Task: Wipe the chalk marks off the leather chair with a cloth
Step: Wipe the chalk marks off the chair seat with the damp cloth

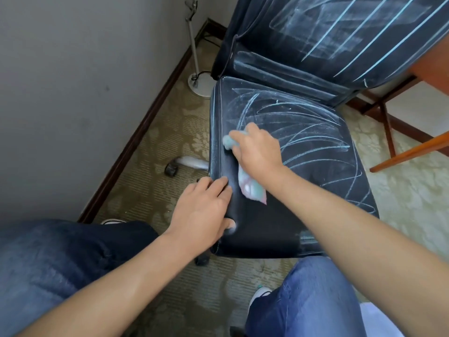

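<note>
Pressing cloth (250, 188) onto chair seat (303, 215), right hand (257, 148) closed; left hand (206, 210) flat.

- Soft, even daylight fills the scene; nothing is blown out and nothing is lost in darkness.
- The carpet (401, 188) on the right is brightest, while the wall (60, 93) on the left reads as dull grey.
- Shadows are faint and diffuse.
- A weak sheen lies on the black seat (279, 229).
- Wide-angle distortion bends the baseboard (136, 139) and stretches the forearms at the bottom edge.
- Fine detail is slightly soft throughout.
</note>
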Motion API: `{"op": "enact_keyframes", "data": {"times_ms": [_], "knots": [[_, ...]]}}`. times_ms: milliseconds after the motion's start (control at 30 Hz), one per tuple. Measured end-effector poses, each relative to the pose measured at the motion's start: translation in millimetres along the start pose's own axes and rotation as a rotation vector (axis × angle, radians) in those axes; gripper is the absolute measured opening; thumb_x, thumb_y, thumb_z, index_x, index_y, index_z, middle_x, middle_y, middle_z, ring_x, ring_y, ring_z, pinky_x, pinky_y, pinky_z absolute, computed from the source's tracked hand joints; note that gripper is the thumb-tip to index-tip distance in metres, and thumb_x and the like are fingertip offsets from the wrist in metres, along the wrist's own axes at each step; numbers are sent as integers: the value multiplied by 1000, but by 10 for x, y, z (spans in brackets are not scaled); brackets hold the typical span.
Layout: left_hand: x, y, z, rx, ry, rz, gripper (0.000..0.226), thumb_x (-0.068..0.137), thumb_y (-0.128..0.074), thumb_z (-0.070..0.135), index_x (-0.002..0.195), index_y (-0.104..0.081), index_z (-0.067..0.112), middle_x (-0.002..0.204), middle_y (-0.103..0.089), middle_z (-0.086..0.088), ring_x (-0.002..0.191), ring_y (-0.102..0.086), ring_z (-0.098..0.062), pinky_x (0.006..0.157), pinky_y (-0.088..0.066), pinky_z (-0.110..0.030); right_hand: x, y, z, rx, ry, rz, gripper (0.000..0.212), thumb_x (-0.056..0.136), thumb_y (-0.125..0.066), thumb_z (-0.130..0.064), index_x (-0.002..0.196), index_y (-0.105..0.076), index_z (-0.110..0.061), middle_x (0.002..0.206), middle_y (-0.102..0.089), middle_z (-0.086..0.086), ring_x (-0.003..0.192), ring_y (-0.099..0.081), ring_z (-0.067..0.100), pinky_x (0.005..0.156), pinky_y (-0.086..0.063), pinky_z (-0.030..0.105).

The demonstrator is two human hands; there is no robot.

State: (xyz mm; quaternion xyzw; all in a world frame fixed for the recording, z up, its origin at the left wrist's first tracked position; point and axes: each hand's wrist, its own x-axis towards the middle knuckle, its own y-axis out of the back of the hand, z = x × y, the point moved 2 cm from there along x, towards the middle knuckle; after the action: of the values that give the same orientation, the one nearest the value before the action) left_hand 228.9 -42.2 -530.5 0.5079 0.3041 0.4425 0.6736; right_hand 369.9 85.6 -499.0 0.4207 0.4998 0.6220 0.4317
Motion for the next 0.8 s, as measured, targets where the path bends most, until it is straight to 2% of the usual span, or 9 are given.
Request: {"op": "enact_keyframes", "data": {"times_ms": [133,233,333,400,467,533,600,700,800], "knots": [[6,33,-58,8,22,7,79,64,-89,60,125,-70,14,141,-63,0,108,-61,-29,84,-53,-41,60,39,-8,78,-21,-19,20,95,-54,-23,110,-68,-22,99,-51,9,83,-56,33,61,-35,36],[21,55,-49,-7,27,15,76,63,-89,58,123,-71,15,137,-64,2,109,-60,-28,85,-52,-40,-493,98,-57,157,42,18,21,86,-65,-25,106,-70,-22,91,-49,8,73,-54,32,55,-39,36],[26,66,6,-40,18,6,69,69,-85,57,125,-69,19,128,-64,6,104,-57,-25,85,-47,-38,-982,124,-43,209,81,5,21,82,-67,-27,102,-69,-23,87,-45,2,68,-51,25,50,-45,35],[12,71,57,-54,13,-3,69,76,-80,57,132,-65,18,134,-60,5,109,-56,-24,88,-45,-37,-1006,106,6,196,94,13,21,82,-63,-30,102,-70,-26,86,-47,1,67,-53,24,49,-46,34],[1,81,84,-75,9,-25,76,84,-75,57,145,-56,17,151,-51,2,121,-53,-25,96,-44,-38,-798,63,34,143,97,22,23,84,-58,-33,104,-71,-27,89,-49,3,71,-56,27,51,-44,34],[-2,105,82,-87,-1,-48,81,90,-68,59,155,-44,18,164,-37,1,133,-46,-25,105,-40,-38,-486,25,39,101,30,31,23,88,-60,-31,109,-70,-27,95,-52,6,80,-57,30,58,-44,36],[-10,135,61,-91,-10,-66,79,92,-64,61,156,-41,20,168,-31,3,136,-42,-25,107,-38,-38,-205,-8,36,136,-93,24,24,92,-59,-31,114,-69,-27,101,-53,7,87,-57,32,64,-44,38],[44,203,-26,-127,-17,-65,58,97,-60,55,147,-54,25,160,-42,9,128,-49,-24,103,-43,-39,-71,-47,29,179,-140,14,25,94,-56,-33,117,-67,-28,105,-53,6,88,-57,32,67,-44,37],[170,317,-297,-162,72,-39,31,101,-53,43,121,-71,27,130,-65,9,113,-60,-24,92,-52,-41,-205,-20,100,174,-75,-22,28,96,-54,-37,123,-60,-33,105,-51,3,85,-56,31,70,-50,39]]}}
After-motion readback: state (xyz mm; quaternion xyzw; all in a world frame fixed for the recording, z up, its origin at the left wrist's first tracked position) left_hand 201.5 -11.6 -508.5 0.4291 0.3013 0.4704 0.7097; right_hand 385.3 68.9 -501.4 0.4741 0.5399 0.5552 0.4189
